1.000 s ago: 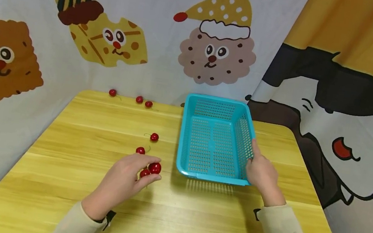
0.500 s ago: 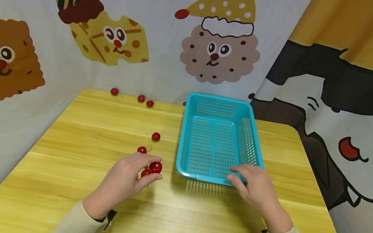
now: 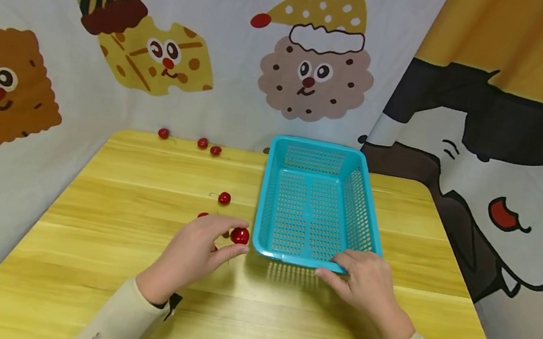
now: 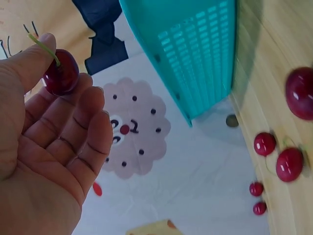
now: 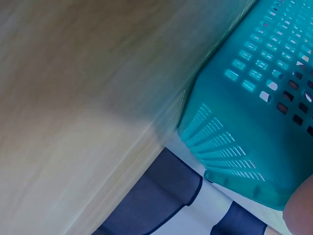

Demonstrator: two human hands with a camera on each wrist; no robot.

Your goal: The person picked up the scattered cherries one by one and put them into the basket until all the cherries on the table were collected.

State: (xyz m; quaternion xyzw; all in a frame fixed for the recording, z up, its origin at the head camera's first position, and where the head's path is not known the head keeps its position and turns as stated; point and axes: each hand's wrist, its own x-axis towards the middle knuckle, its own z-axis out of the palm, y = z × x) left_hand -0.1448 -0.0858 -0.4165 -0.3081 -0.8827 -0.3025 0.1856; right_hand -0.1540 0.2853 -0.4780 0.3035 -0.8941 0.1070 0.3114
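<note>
Left hand [image 3: 190, 253] pinches a cherry [image 3: 240, 236], thumb and fingertips parted by its width, at the basket's [image 3: 308, 212] eight o'clock; right hand [image 3: 369, 284] grips the five o'clock rim. A light pinch and steady basket should serve best.

Left wrist cam: left hand [image 4: 51, 142] at frame left, palm showing, pinching one dark red cherry [image 4: 63, 76] between thumb and fingers. Green stem [image 4: 43, 48] sticks up across thumb tip. Turquoise basket [image 4: 198, 93] at top, perforated wall in view, well apart from the held cherry. Wood tabletop [image 4: 264, 73] down the right side, five loose cherries [image 4: 289, 164] on it, the biggest-looking one cut by frame edge. White cloth [image 4: 205, 171] behind, pinkish cookie-face print [image 4: 139, 105] beside the fingertips.
</note>
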